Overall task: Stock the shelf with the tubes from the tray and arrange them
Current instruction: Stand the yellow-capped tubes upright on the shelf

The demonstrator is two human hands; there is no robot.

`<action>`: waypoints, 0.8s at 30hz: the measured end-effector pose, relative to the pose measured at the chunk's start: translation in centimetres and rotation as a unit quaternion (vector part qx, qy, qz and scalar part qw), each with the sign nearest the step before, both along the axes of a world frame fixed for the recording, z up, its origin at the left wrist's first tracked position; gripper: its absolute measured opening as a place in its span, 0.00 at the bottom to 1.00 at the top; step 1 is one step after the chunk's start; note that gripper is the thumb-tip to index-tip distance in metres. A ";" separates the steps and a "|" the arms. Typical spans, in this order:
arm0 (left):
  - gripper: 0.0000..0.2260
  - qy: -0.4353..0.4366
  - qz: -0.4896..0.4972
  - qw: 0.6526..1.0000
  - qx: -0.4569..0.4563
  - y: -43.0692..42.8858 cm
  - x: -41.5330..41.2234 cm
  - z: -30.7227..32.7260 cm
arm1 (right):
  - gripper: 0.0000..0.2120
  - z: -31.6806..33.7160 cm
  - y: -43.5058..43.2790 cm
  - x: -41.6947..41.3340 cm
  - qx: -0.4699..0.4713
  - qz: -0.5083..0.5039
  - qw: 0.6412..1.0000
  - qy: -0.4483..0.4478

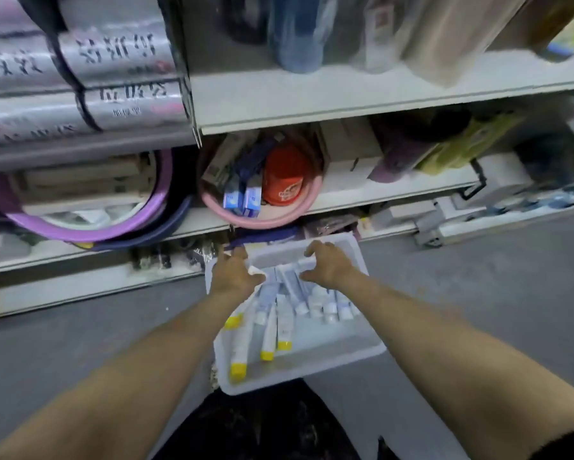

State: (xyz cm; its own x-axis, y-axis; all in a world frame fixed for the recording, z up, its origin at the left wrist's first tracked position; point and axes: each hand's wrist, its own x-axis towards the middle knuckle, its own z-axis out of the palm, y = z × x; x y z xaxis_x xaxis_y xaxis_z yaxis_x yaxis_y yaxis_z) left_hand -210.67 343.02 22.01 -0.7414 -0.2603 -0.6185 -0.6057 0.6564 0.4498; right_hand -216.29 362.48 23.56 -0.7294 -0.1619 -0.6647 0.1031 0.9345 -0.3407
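The big white shelf (345,104) fills the top of the view. It holds rolls, bags and boxes, but I see no tubes like the ones in the tray on it. So I think the job is only near its start, and almost all of it is left to do.

The grey floor (478,293) runs under the shelf. The white tray (338,340) sits low down on it, right in front of the bottom shelf. Just above the tray, on the shelf, is a pink bowl (262,222) with small blue boxes and a red thing inside.

Both bare arms reach down into the far end of the tray. The left hand (234,273) lies over the top of the pile near the tray's left wall. It is too blurry to tell if it holds anything. The right hand (328,263) has its fingers curled, and it seems to pinch the flat end of a tube (307,263).

The tubes (285,318) lie in a messy heap in the middle of the tray. They are long, soft-looking and pale. Some have yellow caps and some have white caps. The caps point toward the person.
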 end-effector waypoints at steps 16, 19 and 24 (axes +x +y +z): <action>0.32 -0.185 0.258 0.933 0.170 6.3 11.3 -21.2 | 0.15 -22.9 1.8 10.6 -0.107 -0.263 0.926 -0.248; 0.37 -0.171 0.284 0.929 0.166 6.5 12.5 -25.6 | 0.16 -23.8 1.3 10.6 -0.136 -0.319 0.896 -0.276; 0.25 -0.160 0.284 0.933 0.155 7.2 11.3 -22.3 | 0.16 -25.0 1.2 11.1 -0.145 -0.371 0.862 -0.315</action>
